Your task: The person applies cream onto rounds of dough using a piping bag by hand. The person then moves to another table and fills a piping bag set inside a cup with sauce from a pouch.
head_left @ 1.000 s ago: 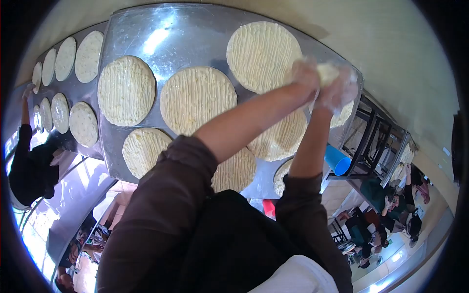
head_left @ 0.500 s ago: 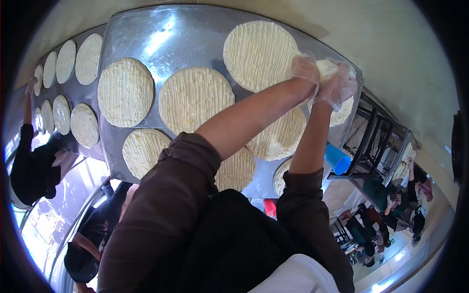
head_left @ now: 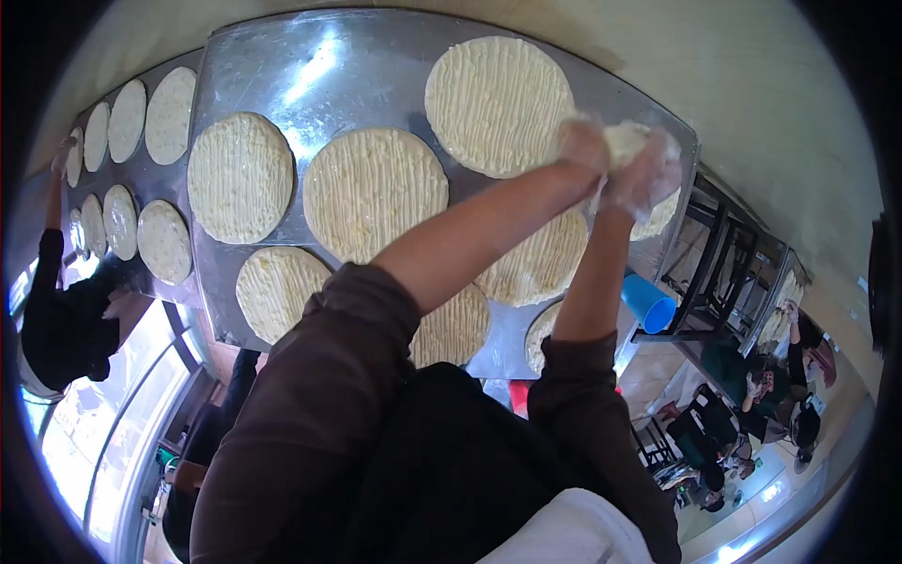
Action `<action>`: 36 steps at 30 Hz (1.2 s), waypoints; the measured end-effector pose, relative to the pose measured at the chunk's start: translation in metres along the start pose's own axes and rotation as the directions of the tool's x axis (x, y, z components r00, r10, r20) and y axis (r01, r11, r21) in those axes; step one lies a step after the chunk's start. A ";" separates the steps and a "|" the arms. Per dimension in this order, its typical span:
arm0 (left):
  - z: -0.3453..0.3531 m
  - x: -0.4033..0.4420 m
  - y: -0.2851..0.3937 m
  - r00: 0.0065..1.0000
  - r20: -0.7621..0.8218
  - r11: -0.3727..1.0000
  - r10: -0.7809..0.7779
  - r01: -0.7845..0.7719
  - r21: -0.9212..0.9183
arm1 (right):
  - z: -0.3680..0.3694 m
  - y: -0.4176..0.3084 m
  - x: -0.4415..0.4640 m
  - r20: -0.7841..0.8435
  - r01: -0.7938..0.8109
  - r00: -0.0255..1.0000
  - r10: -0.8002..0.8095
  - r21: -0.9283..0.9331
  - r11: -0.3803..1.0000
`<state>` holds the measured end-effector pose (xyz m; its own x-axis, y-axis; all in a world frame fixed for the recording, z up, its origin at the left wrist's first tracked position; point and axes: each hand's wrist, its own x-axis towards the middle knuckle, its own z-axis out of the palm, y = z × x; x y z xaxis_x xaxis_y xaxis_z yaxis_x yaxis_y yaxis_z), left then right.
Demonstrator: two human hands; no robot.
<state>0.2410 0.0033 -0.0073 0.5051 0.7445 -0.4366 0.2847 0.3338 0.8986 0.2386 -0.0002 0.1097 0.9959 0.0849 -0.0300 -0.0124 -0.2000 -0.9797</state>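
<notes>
Both my hands wear clear plastic gloves and work at the right end of the metal table. My left hand is near the edge of a large ridged dough round; motion smears its fingers. Close beside it, my right hand looks curled over something I cannot make out. A pale mass shows between the hands; I cannot tell whether it is held or part of the dough below. Under my right hand, the edge of another dough round shows. My forearms partly cover a ridged round.
More ridged dough rounds lie across the table. A blue cup is by the near right edge, next to a dark metal frame. On the far left, a co-worker's hand reaches among smoother rounds. Other people are at lower right.
My hands stay over the same right-end spot, shifted slightly and now blurred. At lower left, a person in dark clothes and a cap has moved mostly out of sight behind my arm.
</notes>
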 end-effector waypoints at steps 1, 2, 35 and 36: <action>0.002 -0.024 -0.009 0.986 -0.165 1.000 -0.014 0.017 0.015 | -0.013 -0.003 -0.012 0.017 -0.055 0.998 0.057 -0.074 0.996; -0.006 -0.040 -0.007 0.988 -0.154 0.991 -0.003 0.023 0.129 | -0.030 0.000 -0.025 0.030 -0.109 0.993 0.114 -0.147 0.983; -0.100 -0.174 0.045 0.899 0.304 0.397 -0.315 0.416 -0.818 | -0.084 -0.015 -0.104 0.156 0.140 0.980 -0.128 -0.070 0.988; -0.114 -0.191 0.053 0.899 0.352 0.323 -0.260 0.424 -0.846 | -0.087 -0.038 -0.124 0.189 0.089 0.980 -0.061 -0.145 0.985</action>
<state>0.0670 -0.0556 0.1289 0.6670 0.3795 -0.6412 -0.3833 0.9127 0.1415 0.1230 -0.0879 0.1678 0.9600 0.2798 -0.0069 0.0897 -0.3308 -0.9394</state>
